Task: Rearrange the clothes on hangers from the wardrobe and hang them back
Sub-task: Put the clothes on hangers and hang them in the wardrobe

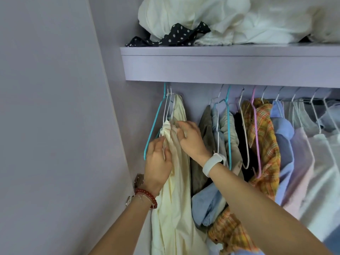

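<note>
A cream garment point(176, 199) hangs at the far left end of the wardrobe rail on a white hanger point(167, 107), next to a bare teal hanger point(154, 122). My left hand point(158, 162) grips the cream fabric near its top from the left. My right hand point(191, 138) pinches the same fabric at the collar from the right. To the right hang an olive garment point(202, 144), light blue shirts point(215, 126), an orange plaid shirt point(265, 137), a blue shirt point(283, 137) and pale garments point(316, 162).
A lilac shelf point(220, 65) runs above the rail, piled with white bedding point(239, 19) and a black polka-dot cloth point(176, 35). The wardrobe's side wall point(55, 107) stands close on the left. A hinge point(138, 180) sits by my left wrist.
</note>
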`<state>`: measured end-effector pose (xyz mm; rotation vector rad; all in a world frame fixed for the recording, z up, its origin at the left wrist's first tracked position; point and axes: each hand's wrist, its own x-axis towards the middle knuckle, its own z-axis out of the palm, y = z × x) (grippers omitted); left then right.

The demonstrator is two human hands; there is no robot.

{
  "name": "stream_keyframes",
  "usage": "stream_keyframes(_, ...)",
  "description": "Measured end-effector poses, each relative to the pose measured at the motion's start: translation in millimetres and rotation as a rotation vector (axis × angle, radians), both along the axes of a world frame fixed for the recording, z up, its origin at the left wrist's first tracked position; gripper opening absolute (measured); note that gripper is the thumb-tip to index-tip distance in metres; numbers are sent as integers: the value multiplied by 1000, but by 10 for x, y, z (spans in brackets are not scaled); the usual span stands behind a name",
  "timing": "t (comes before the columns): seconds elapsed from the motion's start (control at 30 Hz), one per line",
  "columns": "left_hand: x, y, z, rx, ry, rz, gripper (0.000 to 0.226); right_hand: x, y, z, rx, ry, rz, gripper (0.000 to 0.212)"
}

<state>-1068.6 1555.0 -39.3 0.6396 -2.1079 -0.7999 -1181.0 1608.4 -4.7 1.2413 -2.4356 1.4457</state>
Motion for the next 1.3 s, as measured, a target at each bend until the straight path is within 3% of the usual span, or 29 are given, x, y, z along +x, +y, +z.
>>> stream_keyframes(0.17,99,280,-130,-428,-133,105,50,233,839,-177,-8,505,-212,40)
stream_keyframes(0.3,60,666,-401,-549,-250,-44,47,389,1691,-520,143,548,-364,38)
stream_keyframes(0.43,119,1452,-800,-589,-426,-322,47,827,2794,-1075,333,331,-588,41)
stream_keyframes(0.73,594,3764,-1653,-608,-552,-1061,32,2348,5258,-2061,522,-200,-1044,46)
stream_keyframes(0.97,1260,6199,-1911,-721,-528,-1603,38,3683,7175,-2316,448,-491,-1445,55)
stream_keyframes(1.1,1786,7403,-2000,-769,-594,-1799,42,4431,7975,-2408,378,-640,-1676,35)
stream_keyframes(1.3,2232,8814,-2119,-807,-581,-2044,36,5286,8806,-2484,228,-792,-1943,35)
